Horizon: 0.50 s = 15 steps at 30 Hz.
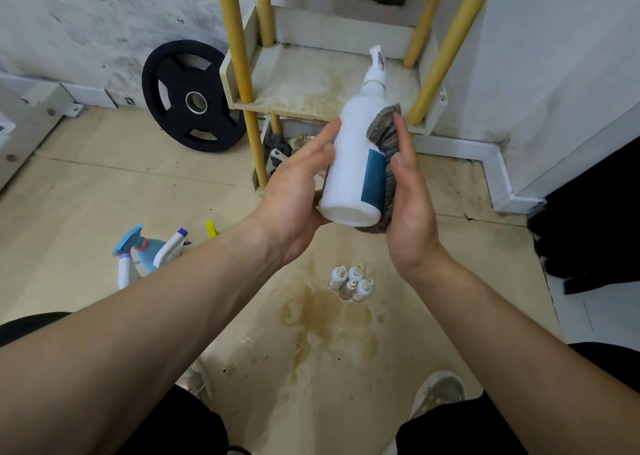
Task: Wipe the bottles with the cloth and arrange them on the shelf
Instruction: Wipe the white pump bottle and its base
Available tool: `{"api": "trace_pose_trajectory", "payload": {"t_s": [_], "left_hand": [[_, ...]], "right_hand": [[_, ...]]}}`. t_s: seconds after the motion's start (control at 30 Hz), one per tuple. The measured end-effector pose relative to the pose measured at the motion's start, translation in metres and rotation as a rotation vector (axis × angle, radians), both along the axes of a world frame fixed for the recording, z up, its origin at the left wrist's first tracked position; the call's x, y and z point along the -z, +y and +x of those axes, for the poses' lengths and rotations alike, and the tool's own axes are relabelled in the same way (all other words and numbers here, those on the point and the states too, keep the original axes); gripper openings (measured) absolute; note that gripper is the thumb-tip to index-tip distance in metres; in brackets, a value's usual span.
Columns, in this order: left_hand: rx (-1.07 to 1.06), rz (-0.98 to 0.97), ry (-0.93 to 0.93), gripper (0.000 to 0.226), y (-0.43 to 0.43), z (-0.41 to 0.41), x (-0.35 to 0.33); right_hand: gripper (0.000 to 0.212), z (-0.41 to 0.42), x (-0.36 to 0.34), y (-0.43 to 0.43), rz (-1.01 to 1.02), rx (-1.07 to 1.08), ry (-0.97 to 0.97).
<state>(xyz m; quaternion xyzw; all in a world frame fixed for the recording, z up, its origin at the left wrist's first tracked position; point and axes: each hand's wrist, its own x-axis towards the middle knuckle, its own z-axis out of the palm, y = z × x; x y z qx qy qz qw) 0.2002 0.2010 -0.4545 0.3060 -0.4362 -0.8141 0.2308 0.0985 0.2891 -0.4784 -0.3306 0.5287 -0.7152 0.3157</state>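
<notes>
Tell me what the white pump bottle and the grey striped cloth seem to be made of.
The white pump bottle looks like smooth, opaque plastic with a slight sheen. The grey striped cloth looks like soft, matte fabric, judging by its ridged weave.

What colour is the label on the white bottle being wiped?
Teal blue label on the bottle, head view.

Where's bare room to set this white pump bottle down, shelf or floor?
Free: shelf board between the yellow poles, stained; floor between weight plate and spray bottles. Crowded: small bottles by the stain, clutter under the shelf. The left hand holds the pump bottle, right hand the cloth.
</notes>
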Motion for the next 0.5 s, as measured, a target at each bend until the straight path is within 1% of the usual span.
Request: {"api": "trace_pose_trajectory", "payload": {"t_s": [0.1,0.27,0.33,0.4,0.5], "left_hand": [[-0.027,0.022,0.015,0.041,-0.001,0.001,-0.003],[-0.040,-0.017,0.004,0.048,0.000,0.001,-0.003],[-0.031,-0.083,0.005,0.050,-0.001,0.000,-0.003],[-0.002,-0.195,-0.025,0.053,-0.001,-0.001,-0.001],[0.024,-0.300,-0.046,0.053,0.000,0.000,-0.003]], "right_hand": [[0.058,0.006,-0.002,0.001,-0.033,0.008,-0.093],[0.064,0.000,-0.010,-0.003,-0.020,0.005,-0.156],[0.065,-0.004,-0.012,-0.006,-0.011,0.025,-0.173],[0.065,-0.008,-0.013,-0.008,-0.002,0.045,-0.177],[0.065,-0.013,-0.011,-0.008,0.019,0.073,-0.109]]}}
